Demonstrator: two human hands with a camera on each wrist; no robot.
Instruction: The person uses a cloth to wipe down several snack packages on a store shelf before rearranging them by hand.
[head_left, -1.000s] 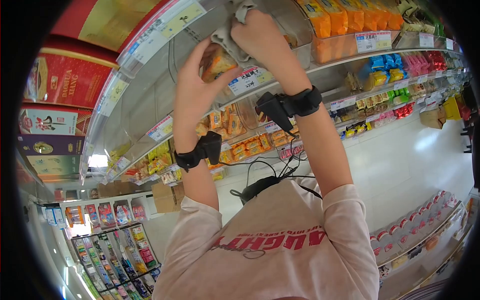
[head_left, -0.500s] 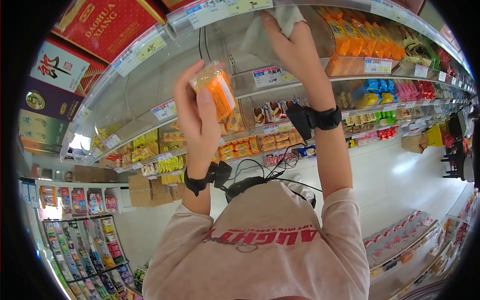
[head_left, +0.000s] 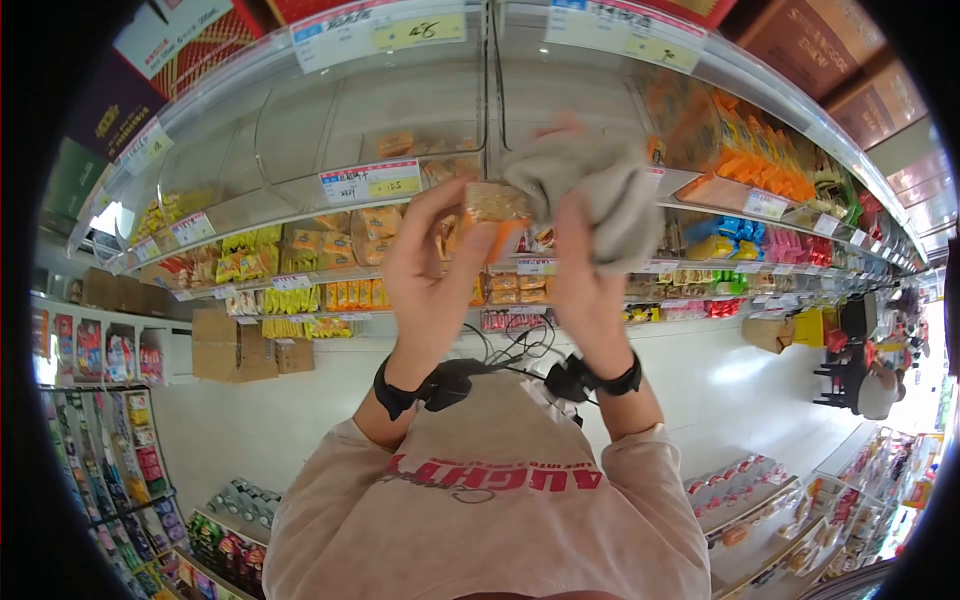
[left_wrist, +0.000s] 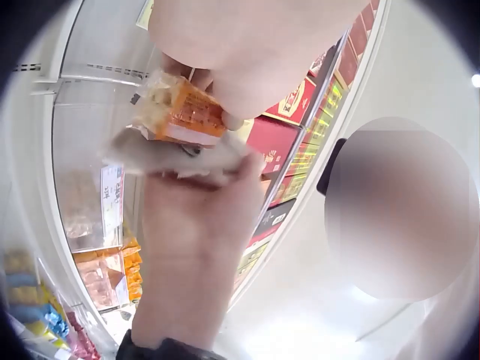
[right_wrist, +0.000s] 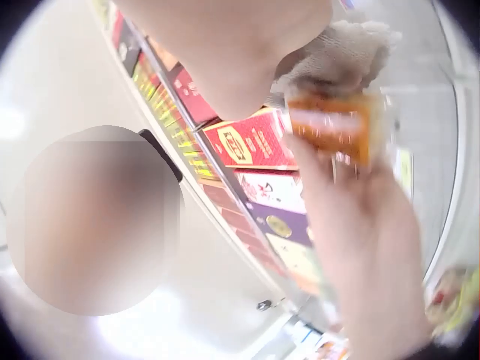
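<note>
Holding orange packet (head_left: 505,218) in left fingers (head_left: 474,255), grey cloth (head_left: 620,205) in right fingers (head_left: 573,235)

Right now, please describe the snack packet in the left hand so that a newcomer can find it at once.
Start at the tiered shelves, then go to the left hand raised before them. It holds a snack packet, part clear, part orange. Unlike the orange packets on the shelves, this one is held up, beside a grey cloth.
</note>
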